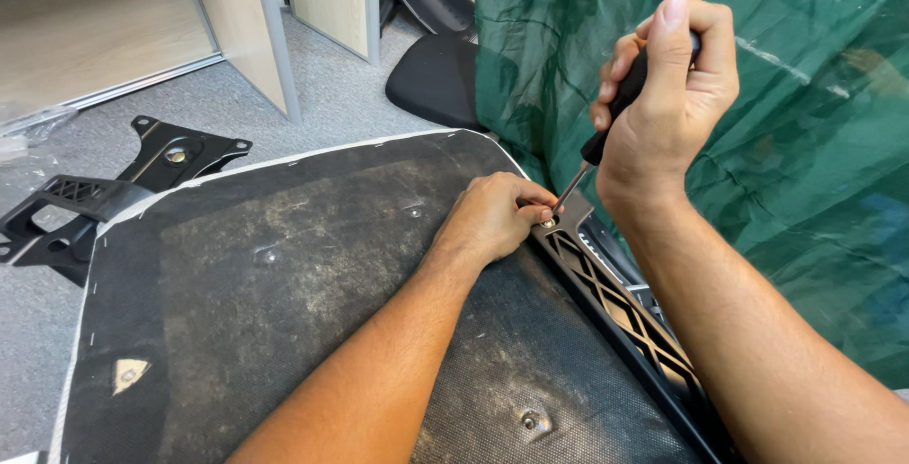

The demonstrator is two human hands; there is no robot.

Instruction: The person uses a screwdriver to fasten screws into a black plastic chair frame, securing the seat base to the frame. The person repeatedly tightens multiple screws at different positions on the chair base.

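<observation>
Closed around a black-handled screwdriver (620, 104), the right hand (663, 95) holds it at about two o'clock, blade slanting down to a screw (548, 223). At that screw, the left hand (497, 218) pinches its fingertips shut to steady the tip. The screw sits in a black plastic armrest bracket (625, 312) along the three o'clock edge of an upturned seat base (284, 312), dusty black fabric. Green netting (805, 142) hangs behind; another black bracket (123, 189) lies on grey carpet at ten o'clock. A slipping blade could likely jab the steadying fingers.
</observation>
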